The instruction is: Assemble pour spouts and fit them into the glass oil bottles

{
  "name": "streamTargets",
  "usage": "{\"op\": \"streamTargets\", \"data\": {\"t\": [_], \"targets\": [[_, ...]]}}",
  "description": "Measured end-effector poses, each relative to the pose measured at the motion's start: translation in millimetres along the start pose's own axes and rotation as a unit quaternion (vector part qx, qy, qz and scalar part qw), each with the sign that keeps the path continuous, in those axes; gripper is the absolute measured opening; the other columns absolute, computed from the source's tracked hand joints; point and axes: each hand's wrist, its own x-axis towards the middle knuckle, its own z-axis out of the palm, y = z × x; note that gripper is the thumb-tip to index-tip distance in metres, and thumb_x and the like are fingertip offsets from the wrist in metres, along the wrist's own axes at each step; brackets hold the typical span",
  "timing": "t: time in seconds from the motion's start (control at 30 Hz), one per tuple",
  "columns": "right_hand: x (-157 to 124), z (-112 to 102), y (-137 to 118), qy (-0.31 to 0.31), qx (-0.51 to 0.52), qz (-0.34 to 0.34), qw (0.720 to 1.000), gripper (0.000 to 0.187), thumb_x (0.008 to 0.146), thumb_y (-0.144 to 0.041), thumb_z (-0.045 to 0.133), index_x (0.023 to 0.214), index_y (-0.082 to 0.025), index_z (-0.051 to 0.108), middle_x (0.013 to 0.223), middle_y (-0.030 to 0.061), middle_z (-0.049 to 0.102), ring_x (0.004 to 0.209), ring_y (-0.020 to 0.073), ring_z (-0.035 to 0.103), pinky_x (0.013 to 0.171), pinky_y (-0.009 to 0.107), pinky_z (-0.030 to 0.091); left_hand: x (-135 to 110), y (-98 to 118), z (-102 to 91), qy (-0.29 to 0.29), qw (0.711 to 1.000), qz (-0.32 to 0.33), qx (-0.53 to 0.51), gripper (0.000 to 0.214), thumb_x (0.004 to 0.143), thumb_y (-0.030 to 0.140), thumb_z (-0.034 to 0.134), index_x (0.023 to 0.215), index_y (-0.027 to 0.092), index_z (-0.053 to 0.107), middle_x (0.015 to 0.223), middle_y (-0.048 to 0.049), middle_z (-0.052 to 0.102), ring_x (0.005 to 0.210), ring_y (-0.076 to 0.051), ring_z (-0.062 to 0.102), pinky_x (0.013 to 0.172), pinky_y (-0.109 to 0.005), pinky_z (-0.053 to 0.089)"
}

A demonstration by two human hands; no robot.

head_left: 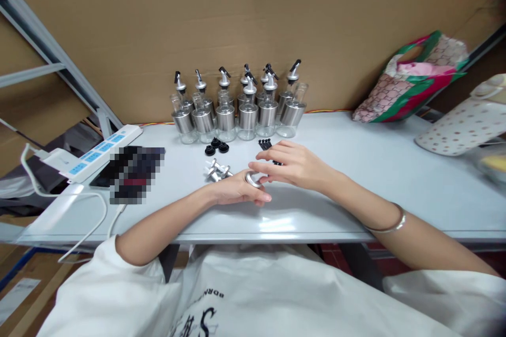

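Note:
My left hand [233, 188] is closed around a silver bottle pourer [253, 179], its round metal collar showing above the fingers. Over it reaches my right hand [298, 166], with thumb and forefinger bent together at the pourer's spout. Whatever small part they pinch is hidden. Just beyond my left hand lie several loose silver pourers [214, 172]. Three black rubber stoppers [223, 147] sit behind these. Small black flip caps [264, 143] lie in a row, partly covered by my right hand.
Glass bottles with steel sleeves [247, 115] stand in rows at the back, several with pourers fitted. To the left are a power strip [105, 150], a blurred-out device [136, 174] and a white cable [105, 210]. A patterned bag [395, 89] and a dotted bottle [450, 126] stand right.

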Motion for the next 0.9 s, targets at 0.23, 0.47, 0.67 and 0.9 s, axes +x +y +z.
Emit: {"op": "streamTargets", "data": {"t": [0.23, 0.47, 0.67, 0.9], "targets": [[0.2, -7.4, 4.1, 0.033, -0.071, -0.061, 0.995, 0.019, 0.096, -0.012, 0.043, 0.111, -0.016, 0.054, 0.097, 0.0080, 0.070, 0.076, 0.0143, 0.058, 0.069, 0.029, 0.042, -1.6, -1.1, -1.6, -0.066, 0.996, -0.053, -0.016, 0.023, 0.072, 0.023, 0.071, 0.088, 0.015, 0.056, 0.046, 0.0135, 0.025, 0.043, -0.004, 0.022, 0.054, -0.024, 0.037], [2.2, -4.7, 0.1, 0.056, -0.059, -0.084, 0.993, 0.014, 0.097, -0.028, 0.046, 0.089, -0.019, 0.054, 0.083, 0.0053, 0.067, 0.070, 0.0142, 0.053, 0.063, 0.028, 0.039, -0.2, -3.9, -4.7, -0.194, 0.977, -0.079, 0.028, 0.024, 0.080, 0.034, 0.064, 0.088, 0.011, 0.061, 0.040, 0.0088, 0.043, 0.037, -0.005, 0.031, 0.062, -0.031, 0.049], [1.7, -4.1, 1.0, 0.039, -0.056, -0.079, 0.994, 0.027, 0.100, -0.036, 0.039, 0.085, -0.020, 0.055, 0.083, 0.0051, 0.064, 0.073, 0.0147, 0.052, 0.064, 0.029, 0.038, -4.9, 4.2, 2.2, -0.194, 0.974, -0.105, 0.055, 0.031, 0.077, 0.039, 0.068, 0.058, 0.016, 0.057, 0.040, 0.0051, 0.049, 0.032, -0.007, 0.036, 0.064, -0.036, 0.054], [6.1, -9.9, -3.7, 0.035, -0.052, -0.061, 0.996, 0.034, 0.099, -0.038, 0.037, 0.078, -0.021, 0.058, 0.077, 0.0029, 0.063, 0.082, 0.0179, 0.050, 0.076, 0.033, 0.037, -5.6, 11.7, 3.1, -0.178, 0.974, -0.131, 0.054, 0.043, 0.071, 0.041, 0.071, 0.046, 0.021, 0.043, 0.031, 0.0079, 0.037, 0.029, -0.006, 0.025, 0.067, -0.037, 0.057]]}}
